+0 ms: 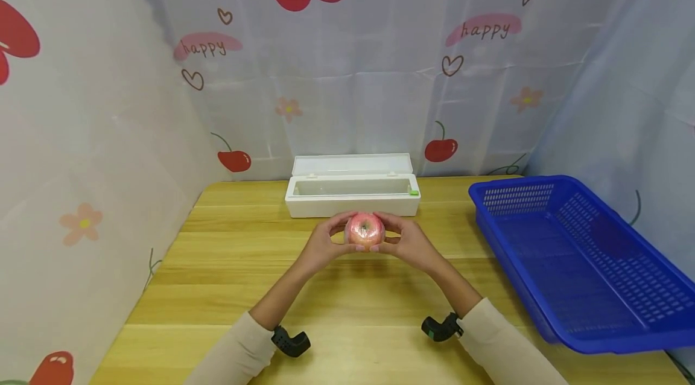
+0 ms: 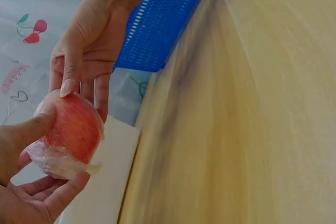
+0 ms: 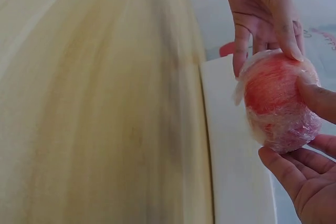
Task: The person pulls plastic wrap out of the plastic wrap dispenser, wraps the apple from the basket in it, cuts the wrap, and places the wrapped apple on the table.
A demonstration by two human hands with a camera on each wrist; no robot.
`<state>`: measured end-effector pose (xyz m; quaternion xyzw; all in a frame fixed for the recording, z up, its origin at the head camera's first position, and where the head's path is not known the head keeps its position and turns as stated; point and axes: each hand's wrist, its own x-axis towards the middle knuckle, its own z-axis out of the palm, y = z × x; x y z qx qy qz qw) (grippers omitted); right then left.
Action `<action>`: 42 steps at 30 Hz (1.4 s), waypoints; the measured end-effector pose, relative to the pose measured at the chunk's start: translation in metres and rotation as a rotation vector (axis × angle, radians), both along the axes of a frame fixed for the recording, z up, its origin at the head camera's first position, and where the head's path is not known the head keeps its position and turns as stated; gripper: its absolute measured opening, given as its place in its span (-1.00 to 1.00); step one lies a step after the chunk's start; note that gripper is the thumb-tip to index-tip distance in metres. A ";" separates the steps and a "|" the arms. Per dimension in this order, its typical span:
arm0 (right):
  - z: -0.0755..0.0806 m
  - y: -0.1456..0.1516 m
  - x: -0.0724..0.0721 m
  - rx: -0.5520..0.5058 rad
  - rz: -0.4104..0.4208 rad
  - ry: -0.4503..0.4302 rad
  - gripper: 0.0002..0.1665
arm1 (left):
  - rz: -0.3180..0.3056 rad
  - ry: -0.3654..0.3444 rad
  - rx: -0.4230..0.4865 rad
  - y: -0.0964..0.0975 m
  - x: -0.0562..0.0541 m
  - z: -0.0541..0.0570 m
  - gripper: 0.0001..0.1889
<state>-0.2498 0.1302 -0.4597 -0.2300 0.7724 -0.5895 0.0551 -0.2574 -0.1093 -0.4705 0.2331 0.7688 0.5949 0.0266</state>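
Observation:
A red apple wrapped in clear plastic film is held up between both hands, above the table and in front of a white box. The left hand grips it from the left, thumb on the near side and fingers around the far side. From the right, the right hand holds it the same way. In the left wrist view the apple shows bunched film at its lower part. Loose film also sticks out from the apple in the right wrist view.
The long white box stands at the table's back edge with its lid raised; a small green piece sits on its right rim. A blue plastic basket stands on the right of the wooden table. Printed curtains surround it.

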 end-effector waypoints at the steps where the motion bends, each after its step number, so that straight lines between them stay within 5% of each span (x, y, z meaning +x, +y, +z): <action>1: -0.002 0.000 0.000 0.005 0.000 -0.002 -0.11 | 0.003 -0.004 -0.005 0.000 0.000 -0.001 -0.24; 18: -0.030 -0.005 -0.007 0.109 0.011 0.004 -0.16 | 0.000 -0.088 -0.100 -0.002 -0.001 -0.026 -0.24; 25: -0.035 -0.006 -0.008 0.131 0.043 -0.008 -0.21 | -0.015 -0.132 -0.128 -0.001 0.004 -0.026 -0.20; 42: -0.041 -0.007 -0.011 0.146 -0.025 -0.066 -0.25 | -0.030 -0.127 -0.120 -0.002 0.001 -0.031 -0.24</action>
